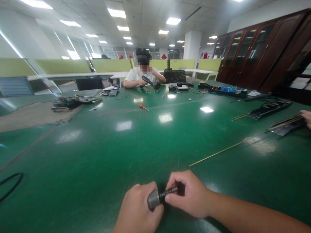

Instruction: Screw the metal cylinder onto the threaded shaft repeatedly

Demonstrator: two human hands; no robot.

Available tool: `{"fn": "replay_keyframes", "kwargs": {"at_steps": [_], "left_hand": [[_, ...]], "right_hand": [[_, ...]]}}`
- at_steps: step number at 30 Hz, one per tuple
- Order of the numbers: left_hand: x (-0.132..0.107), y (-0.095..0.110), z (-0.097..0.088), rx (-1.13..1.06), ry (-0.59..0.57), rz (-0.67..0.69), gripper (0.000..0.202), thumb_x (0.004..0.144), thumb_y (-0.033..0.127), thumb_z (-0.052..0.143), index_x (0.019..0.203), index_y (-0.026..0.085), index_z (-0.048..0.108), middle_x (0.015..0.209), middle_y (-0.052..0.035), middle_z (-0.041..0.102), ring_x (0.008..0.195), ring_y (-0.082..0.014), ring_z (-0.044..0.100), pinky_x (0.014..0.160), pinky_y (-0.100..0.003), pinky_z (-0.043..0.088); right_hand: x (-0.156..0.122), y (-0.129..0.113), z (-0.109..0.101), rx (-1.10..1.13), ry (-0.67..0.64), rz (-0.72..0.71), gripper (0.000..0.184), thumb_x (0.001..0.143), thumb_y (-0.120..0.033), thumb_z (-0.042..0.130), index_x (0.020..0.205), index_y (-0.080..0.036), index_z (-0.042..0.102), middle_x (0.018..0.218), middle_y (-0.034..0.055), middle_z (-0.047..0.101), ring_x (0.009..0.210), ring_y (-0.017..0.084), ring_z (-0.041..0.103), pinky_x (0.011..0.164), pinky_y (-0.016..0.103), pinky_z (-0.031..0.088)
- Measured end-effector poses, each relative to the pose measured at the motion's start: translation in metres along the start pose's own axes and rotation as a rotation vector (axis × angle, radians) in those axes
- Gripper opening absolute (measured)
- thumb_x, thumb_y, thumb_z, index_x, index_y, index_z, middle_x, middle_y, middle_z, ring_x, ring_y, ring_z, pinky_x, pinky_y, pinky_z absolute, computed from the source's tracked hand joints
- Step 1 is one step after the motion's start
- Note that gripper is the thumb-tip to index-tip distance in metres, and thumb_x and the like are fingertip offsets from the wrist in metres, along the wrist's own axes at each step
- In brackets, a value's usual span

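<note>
Gripping cylinder (153, 199), pinching rod (168, 192), hands (191, 194) close together

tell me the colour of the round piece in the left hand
The round piece is grey metal, its rod darker; clearest in the head view.

You had nothing legible before you: no text, label, brand or number could be read anywhere. The grey metal part (153, 199) you held showed no marking. The red shapes (164, 56) at the far wall were too small and blurred to read, and so was the blue box (227, 89) on the surface (97, 155).
</note>
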State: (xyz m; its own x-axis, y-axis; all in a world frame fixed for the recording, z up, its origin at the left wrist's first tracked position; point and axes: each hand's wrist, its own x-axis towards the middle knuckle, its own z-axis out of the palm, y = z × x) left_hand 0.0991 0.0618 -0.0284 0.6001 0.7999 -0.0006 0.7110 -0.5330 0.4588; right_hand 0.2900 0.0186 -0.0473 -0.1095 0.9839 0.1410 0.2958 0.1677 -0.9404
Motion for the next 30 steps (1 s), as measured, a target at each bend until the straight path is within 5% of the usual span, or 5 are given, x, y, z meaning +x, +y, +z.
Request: {"fn": "replay_keyframes", "kwargs": {"at_steps": [30], "left_hand": [[0.001, -0.0032, 0.0031, 0.005, 0.012, -0.018, 0.009, 0.071, 0.018, 0.051, 0.064, 0.022, 0.047, 0.063, -0.001, 0.06, 0.062, -0.0224, 0.055, 0.061, -0.03, 0.025]], "right_hand": [[-0.0003, 0.0048, 0.0001, 0.061, 0.002, 0.022, 0.009, 0.073, -0.021, 0.074, 0.074, -0.018, 0.066, 0.064, -0.0037, 0.062, 0.059, 0.012, 0.053, 0.057, 0.022, 0.038]]}}
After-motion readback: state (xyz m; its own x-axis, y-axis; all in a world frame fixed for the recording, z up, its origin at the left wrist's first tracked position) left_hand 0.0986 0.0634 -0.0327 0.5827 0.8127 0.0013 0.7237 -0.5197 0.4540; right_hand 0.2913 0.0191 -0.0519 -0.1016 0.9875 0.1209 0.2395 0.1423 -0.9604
